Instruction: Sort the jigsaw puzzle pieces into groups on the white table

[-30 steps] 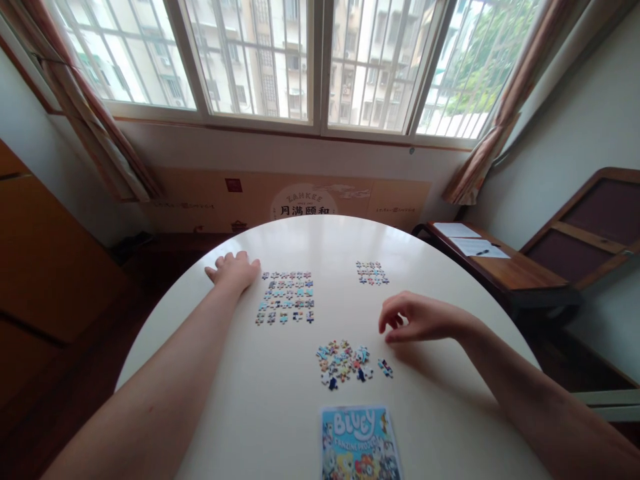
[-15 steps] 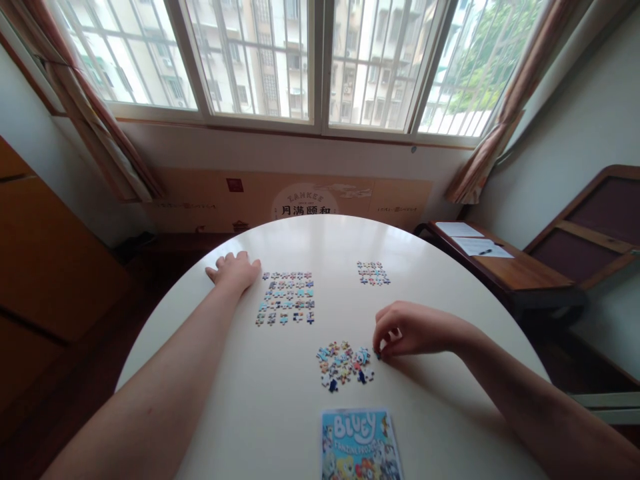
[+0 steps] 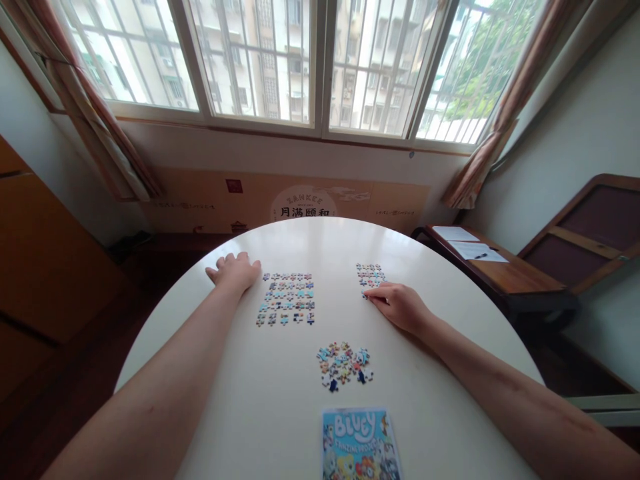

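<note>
My right hand pinches a small jigsaw piece at the tabletop, just below the short rows of jigsaw pieces at the right. Those pieces lie apart in neat lines. My left hand rests on the table with its fingers spread, holding nothing. Beside it, to the right, is a larger block of spaced-out puzzle pieces in several rows. A loose heap of mixed pieces lies nearer to me, between my forearms.
At the near edge of the view lies a blue Bluey picture sheet. Everything sits on a round white table. Off to the right, a wooden chair carries papers and a pen. A window stands behind.
My right hand has moved from beside the loose heap up and away from me to the right-hand rows, carrying the jigsaw piece. My left hand has stayed put.
</note>
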{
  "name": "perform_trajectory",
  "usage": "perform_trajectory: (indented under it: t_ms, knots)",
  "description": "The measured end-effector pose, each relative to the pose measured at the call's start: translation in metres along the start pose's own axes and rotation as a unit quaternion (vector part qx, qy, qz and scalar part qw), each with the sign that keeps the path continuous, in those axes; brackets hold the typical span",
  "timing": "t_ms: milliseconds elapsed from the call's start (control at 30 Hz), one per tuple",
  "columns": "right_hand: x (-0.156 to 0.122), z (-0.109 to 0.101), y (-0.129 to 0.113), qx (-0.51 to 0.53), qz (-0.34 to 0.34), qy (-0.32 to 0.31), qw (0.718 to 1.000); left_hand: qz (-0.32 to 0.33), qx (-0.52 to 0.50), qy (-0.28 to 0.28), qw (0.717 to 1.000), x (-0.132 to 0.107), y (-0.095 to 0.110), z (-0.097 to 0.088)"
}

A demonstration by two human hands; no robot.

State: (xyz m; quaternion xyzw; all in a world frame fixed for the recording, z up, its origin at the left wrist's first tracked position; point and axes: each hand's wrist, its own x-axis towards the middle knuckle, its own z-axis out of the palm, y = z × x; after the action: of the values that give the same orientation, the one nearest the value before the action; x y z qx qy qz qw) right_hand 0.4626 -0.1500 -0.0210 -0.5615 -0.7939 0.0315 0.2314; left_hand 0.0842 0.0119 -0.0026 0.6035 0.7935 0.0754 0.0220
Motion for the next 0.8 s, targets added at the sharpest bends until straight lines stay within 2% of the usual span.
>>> perform_trajectory:
  t_ms: [300,800]
  knots:
    - [0.0007,0.0022,0.0028,-0.019,0.015,0.012,1.0,0.003,-0.011,0.014,1.0,0.0053,-0.0018,0.0057]
    - [0.0014,0.003,0.001,-0.013,0.018,0.023,0.999,0.002,-0.003,-0.004,1.0,0.0002,-0.0009,-0.0006]
